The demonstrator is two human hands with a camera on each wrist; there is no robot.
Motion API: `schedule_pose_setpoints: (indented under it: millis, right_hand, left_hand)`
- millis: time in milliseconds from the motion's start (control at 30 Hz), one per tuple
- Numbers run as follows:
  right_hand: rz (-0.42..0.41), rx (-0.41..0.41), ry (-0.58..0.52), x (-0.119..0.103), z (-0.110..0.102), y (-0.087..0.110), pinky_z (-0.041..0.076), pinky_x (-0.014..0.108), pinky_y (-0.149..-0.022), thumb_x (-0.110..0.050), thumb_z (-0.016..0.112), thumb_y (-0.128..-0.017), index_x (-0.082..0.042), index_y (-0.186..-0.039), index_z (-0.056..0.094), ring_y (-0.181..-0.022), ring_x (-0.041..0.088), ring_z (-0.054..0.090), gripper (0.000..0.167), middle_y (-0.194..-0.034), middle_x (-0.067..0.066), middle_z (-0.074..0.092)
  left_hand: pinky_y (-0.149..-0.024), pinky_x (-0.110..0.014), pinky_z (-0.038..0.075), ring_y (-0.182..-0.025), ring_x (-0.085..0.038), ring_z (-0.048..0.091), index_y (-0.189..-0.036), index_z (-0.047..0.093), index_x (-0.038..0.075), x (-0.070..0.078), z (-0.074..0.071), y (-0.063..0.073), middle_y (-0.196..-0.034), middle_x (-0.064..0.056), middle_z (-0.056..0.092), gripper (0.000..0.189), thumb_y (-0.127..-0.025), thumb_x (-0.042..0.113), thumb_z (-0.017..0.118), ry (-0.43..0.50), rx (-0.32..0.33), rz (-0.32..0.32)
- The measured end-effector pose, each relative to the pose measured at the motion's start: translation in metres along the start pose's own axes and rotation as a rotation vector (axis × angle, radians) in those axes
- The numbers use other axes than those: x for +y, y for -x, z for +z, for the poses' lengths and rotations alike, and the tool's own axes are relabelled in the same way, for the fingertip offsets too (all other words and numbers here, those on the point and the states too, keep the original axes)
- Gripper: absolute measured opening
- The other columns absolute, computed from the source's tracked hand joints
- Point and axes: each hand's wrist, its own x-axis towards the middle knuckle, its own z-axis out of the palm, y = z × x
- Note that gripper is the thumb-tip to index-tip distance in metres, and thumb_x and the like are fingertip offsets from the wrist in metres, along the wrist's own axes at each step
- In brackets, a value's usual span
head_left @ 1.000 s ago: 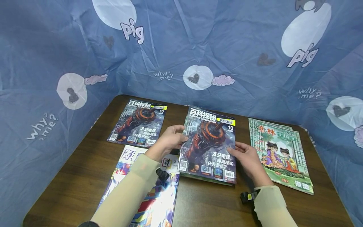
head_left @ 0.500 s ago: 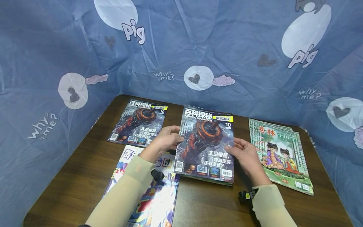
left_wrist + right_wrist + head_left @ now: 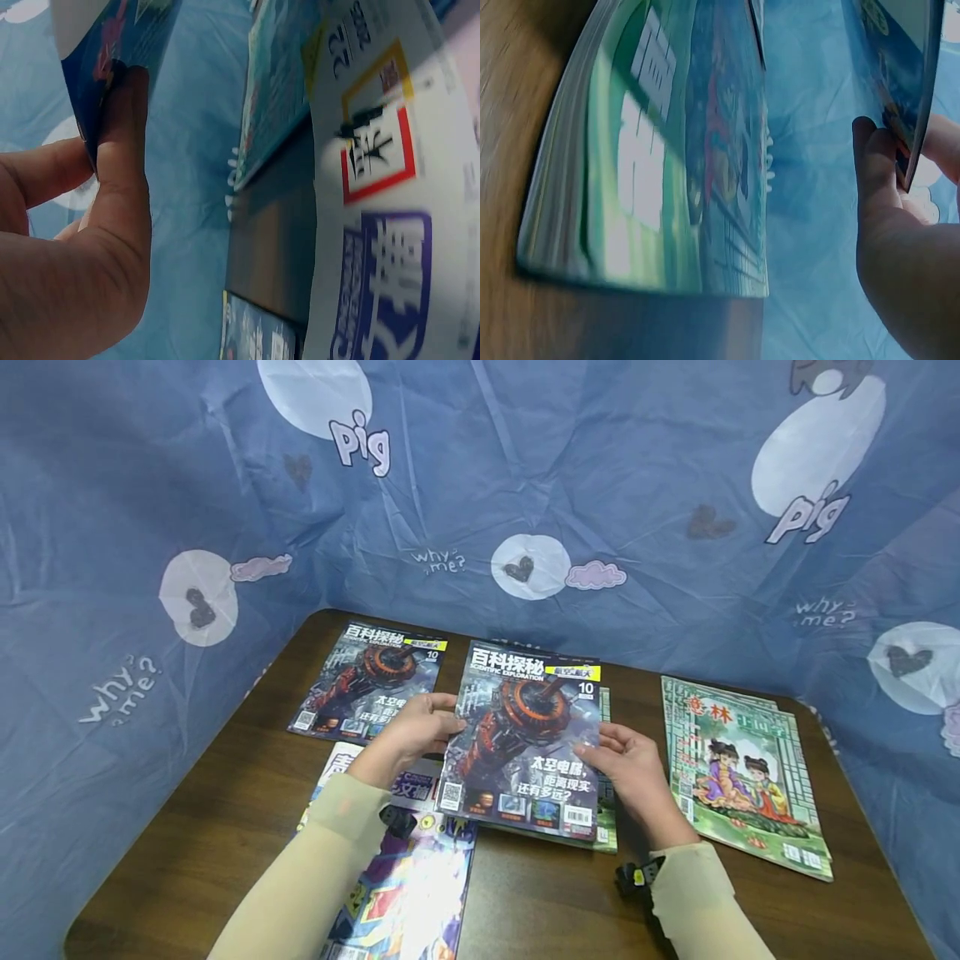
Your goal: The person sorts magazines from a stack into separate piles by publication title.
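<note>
Both hands hold a dark Scientific Exploration magazine [image 3: 517, 735] raised in the middle of the table. My left hand [image 3: 408, 731] pinches its left edge, thumb on the cover and fingers behind, as the left wrist view shows for that hand [image 3: 112, 195]. On the opposite edge, my right hand [image 3: 630, 777] pinches it the same way; its fingers [image 3: 877, 165] lie behind the magazine in the right wrist view. Below is a green magazine [image 3: 607, 828], mostly hidden by the held one.
A matching Scientific Exploration magazine [image 3: 367, 681] lies at the back left. In front of it, partly under my left arm, is a colourful magazine [image 3: 420, 877] with a white top. Several green magazines [image 3: 742, 768] lie overlapped on the right. Blue printed cloth [image 3: 450, 468] surrounds the table.
The held magazine has moved left together with both hands, uncovering the right side of the green magazine beneath. The other magazines have stayed in place.
</note>
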Motion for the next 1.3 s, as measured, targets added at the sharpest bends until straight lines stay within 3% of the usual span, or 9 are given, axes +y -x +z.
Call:
schedule_pose_setpoints:
  millis: [200, 467, 733, 833, 967, 1067, 1167, 1267, 1300]
  right_hand:
    - [0.021, -0.033, 0.012, -0.003, 0.012, -0.004, 0.054, 0.027, -0.084, -0.018, 0.081, -0.089, 0.006, -0.139, 0.053, -0.115, 0.031, 0.059, 0.062, -0.131, 0.025, 0.059]
    - [0.058, -0.057, 0.006, -0.013, 0.03, -0.01, 0.054, 0.032, -0.087, -0.018, 0.082, -0.088, 0.006, -0.141, 0.051, -0.117, 0.033, 0.058, 0.065, -0.131, 0.024, 0.059]
    - [0.082, -0.055, 0.009, -0.02, 0.05, -0.017, 0.049, 0.044, -0.1, -0.019, 0.083, -0.087, 0.004, -0.144, 0.049, -0.128, 0.034, 0.051, 0.069, -0.138, 0.022, 0.055]
    - [0.089, -0.059, 0.0, -0.022, 0.058, -0.02, 0.048, 0.045, -0.101, -0.017, 0.083, -0.087, 0.004, -0.143, 0.05, -0.13, 0.034, 0.05, 0.069, -0.139, 0.022, 0.054]
    - [0.105, -0.071, 0.002, -0.027, 0.068, -0.025, 0.047, 0.045, -0.102, -0.019, 0.083, -0.087, 0.001, -0.145, 0.05, -0.131, 0.033, 0.05, 0.07, -0.141, 0.02, 0.053]
    - [0.118, -0.076, -0.007, -0.032, 0.076, -0.028, 0.047, 0.045, -0.101, -0.019, 0.084, -0.086, 0.0, -0.145, 0.05, -0.13, 0.032, 0.05, 0.07, -0.14, 0.019, 0.054]
    - [0.127, -0.07, 0.008, -0.036, 0.084, -0.032, 0.049, 0.043, -0.099, -0.021, 0.085, -0.085, -0.002, -0.142, 0.053, -0.126, 0.031, 0.054, 0.068, -0.137, 0.017, 0.056]
    - [0.12, -0.073, 0.012, -0.04, 0.091, -0.036, 0.05, 0.042, -0.098, -0.02, 0.085, -0.085, 0.0, -0.142, 0.053, -0.124, 0.031, 0.054, 0.068, -0.136, 0.017, 0.056]
    - [0.119, -0.07, 0.015, -0.041, 0.094, -0.037, 0.051, 0.041, -0.097, -0.019, 0.085, -0.085, 0.0, -0.14, 0.054, -0.123, 0.031, 0.055, 0.066, -0.134, 0.017, 0.057]
  left_hand:
    - [-0.096, -0.051, 0.05, -0.12, -0.038, 0.059, -0.152, 0.038, -0.005, -0.003, -0.015, -0.001, -0.14, -0.03, 0.052, 0.06, -0.097, 0.0, 0.063, -0.022, 0.007, -0.004]
    - [-0.082, -0.04, 0.057, -0.09, -0.02, 0.066, -0.15, 0.04, -0.006, -0.001, -0.035, -0.005, -0.111, -0.017, 0.065, 0.058, -0.096, -0.002, 0.062, -0.016, 0.026, -0.008]
    - [-0.098, -0.051, 0.049, -0.118, -0.036, 0.06, -0.151, 0.038, -0.007, 0.001, -0.055, -0.008, -0.135, -0.028, 0.055, 0.06, -0.097, 0.0, 0.061, -0.07, 0.035, -0.043]
    - [-0.099, -0.051, 0.048, -0.118, -0.035, 0.059, -0.152, 0.036, -0.008, 0.002, -0.062, -0.009, -0.137, -0.029, 0.054, 0.06, -0.097, 0.0, 0.061, -0.078, 0.033, -0.049]
    - [-0.086, -0.04, 0.055, -0.094, -0.022, 0.065, -0.15, 0.039, -0.009, 0.004, -0.073, -0.011, -0.11, -0.017, 0.064, 0.059, -0.096, -0.001, 0.062, -0.105, 0.043, -0.04]
    - [-0.068, -0.029, 0.052, -0.071, -0.01, 0.055, -0.147, 0.044, -0.008, 0.005, -0.081, -0.014, -0.083, -0.001, 0.058, 0.057, -0.095, -0.001, 0.063, -0.132, 0.065, -0.034]
    - [-0.063, -0.028, 0.048, -0.071, -0.01, 0.051, -0.146, 0.046, -0.009, 0.007, -0.088, -0.016, -0.085, -0.002, 0.058, 0.055, -0.095, 0.0, 0.063, -0.161, 0.085, -0.036]
    - [-0.068, -0.029, 0.051, -0.082, -0.013, 0.056, -0.146, 0.045, -0.01, 0.009, -0.094, -0.017, -0.101, -0.006, 0.061, 0.055, -0.095, 0.001, 0.063, -0.191, 0.107, -0.04]
    - [-0.067, -0.029, 0.05, -0.08, -0.013, 0.055, -0.146, 0.045, -0.01, 0.01, -0.095, -0.017, -0.096, -0.005, 0.06, 0.055, -0.095, 0.0, 0.063, -0.184, 0.116, -0.046]
